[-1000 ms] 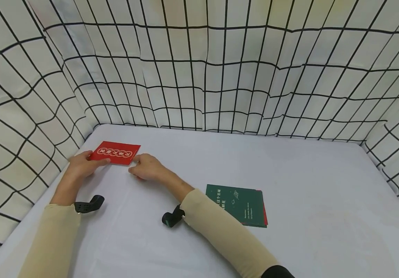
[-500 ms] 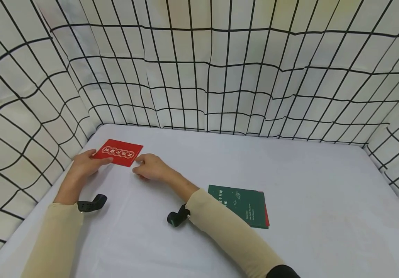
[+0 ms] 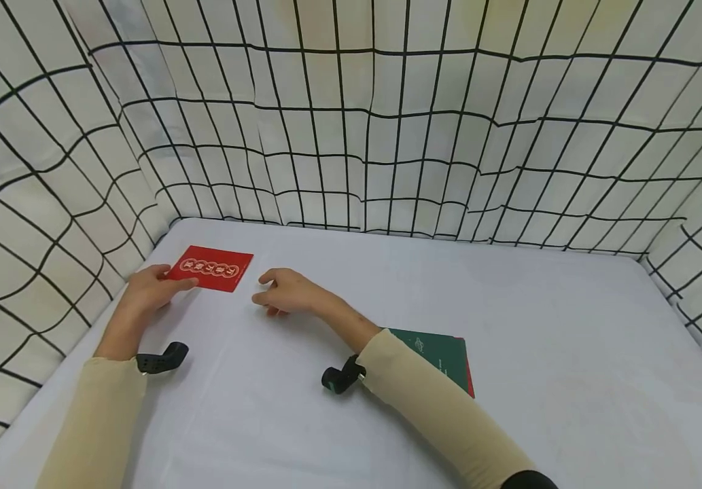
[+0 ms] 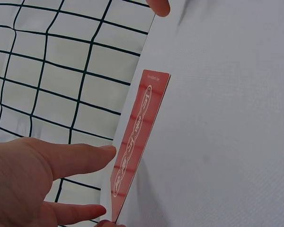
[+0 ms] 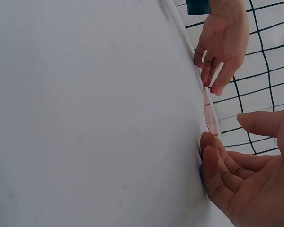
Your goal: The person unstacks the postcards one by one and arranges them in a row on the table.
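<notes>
A red card (image 3: 213, 267) with ringed white characters lies at the far left of the white table. My left hand (image 3: 149, 292) is at its left end, thumb along the near edge and fingers at the left edge. In the left wrist view, straight fingertips reach the lower end of the red card (image 4: 135, 137). My right hand (image 3: 289, 292), bent loosely and holding nothing, is a short gap to the right of the card. The right wrist view has this right hand (image 5: 251, 175) in front, overlapping the card, and the left hand (image 5: 225, 40) beyond.
A dark green card (image 3: 439, 352) lies near the table's middle with a red edge showing beneath it, partly hidden by my right sleeve (image 3: 436, 401). Black-lined netting (image 3: 363, 136) over pale cloth walls the table's back and sides. Each wrist wears a black camera (image 3: 164, 358).
My right hand has left the red card's right end and moved right, its sleeve covering more of the green card. The red card has turned slightly. The left hand stays at its end.
</notes>
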Tool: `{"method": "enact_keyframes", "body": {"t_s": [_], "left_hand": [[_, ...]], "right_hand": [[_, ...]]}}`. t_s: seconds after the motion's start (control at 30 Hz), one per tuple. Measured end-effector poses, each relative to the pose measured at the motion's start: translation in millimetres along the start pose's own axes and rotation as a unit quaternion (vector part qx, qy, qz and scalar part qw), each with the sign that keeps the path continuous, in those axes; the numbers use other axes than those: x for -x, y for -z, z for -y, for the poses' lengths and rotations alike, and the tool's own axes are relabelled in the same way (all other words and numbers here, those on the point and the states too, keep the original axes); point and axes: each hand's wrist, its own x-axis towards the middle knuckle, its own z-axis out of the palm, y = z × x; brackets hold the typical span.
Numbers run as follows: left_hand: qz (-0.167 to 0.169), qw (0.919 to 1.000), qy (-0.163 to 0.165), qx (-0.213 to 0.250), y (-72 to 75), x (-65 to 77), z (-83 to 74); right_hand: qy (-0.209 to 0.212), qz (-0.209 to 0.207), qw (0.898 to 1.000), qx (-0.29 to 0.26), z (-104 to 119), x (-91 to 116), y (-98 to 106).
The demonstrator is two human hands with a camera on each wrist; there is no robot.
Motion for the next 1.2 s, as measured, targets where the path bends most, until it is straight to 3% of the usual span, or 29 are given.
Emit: {"method": "enact_keyframes", "body": {"t_s": [0.33,0.5,0.7,0.93,1.2], "left_hand": [[-0.008,0.9998,-0.004,-0.019,-2.6,3.8,-5.0],[-0.039,0.9981,-0.026,-0.04,-6.0,5.4,-4.8],[-0.079,0.9921,-0.078,-0.057,-13.8,5.1,-15.5],[-0.059,0.9841,-0.164,-0.033,-23.2,14.6,-39.2],[-0.048,0.9729,-0.224,-0.034,-40.7,32.5,-62.4]], "right_hand": [[0.01,-0.026,0.999,0.017,-13.4,24.1,25.5],[0.032,-0.045,0.997,0.059,-17.1,36.4,40.4],[0.05,-0.053,0.995,0.074,-17.4,53.0,60.1],[0.068,-0.068,0.991,0.093,-22.4,68.9,73.5],[0.067,-0.083,0.989,0.099,-32.1,85.8,76.6]]}}
